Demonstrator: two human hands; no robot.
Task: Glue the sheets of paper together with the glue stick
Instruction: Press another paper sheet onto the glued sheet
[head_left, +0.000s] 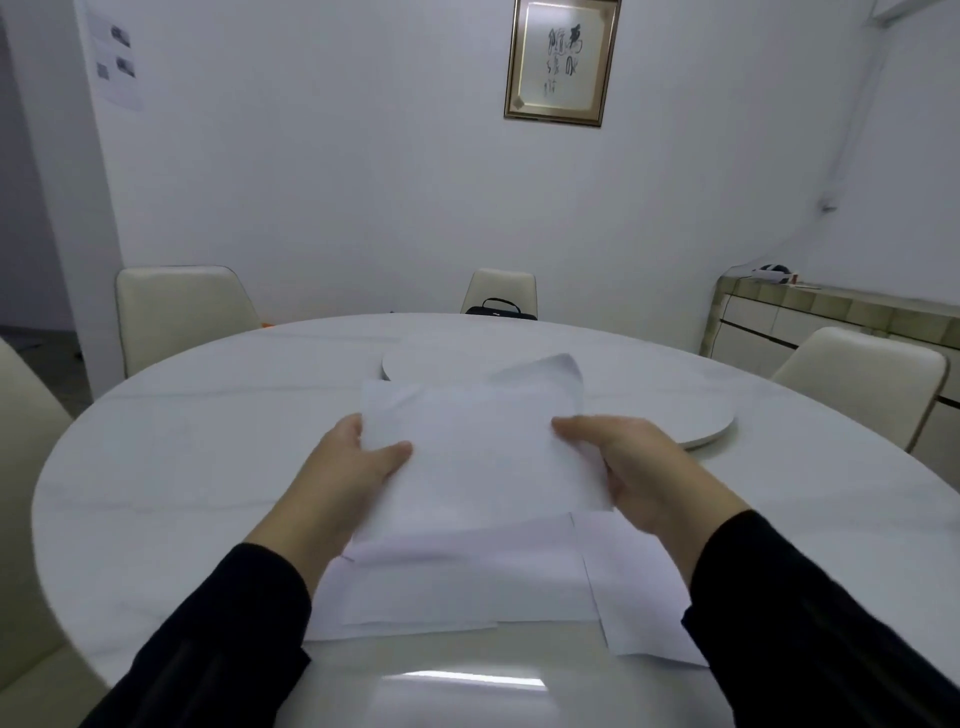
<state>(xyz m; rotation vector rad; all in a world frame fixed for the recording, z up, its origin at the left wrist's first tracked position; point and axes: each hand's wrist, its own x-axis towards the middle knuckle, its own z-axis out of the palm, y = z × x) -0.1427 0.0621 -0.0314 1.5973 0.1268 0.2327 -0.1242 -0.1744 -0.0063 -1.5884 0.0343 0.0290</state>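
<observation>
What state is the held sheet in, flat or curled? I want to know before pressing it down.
Partly curled. The sheet, held by the left hand and right hand, has its far right corner bent upward.

This looks like a dining room in a home or a small private room. A large round white marble-look surface (208, 441) fills the view, with a lazy Susan turntable (701, 431) at its middle. Cream upholstered chairs (176, 306) ring it. Beyond it hangs framed calligraphy (561, 62); to its right stands a low sideboard (831, 322).
</observation>
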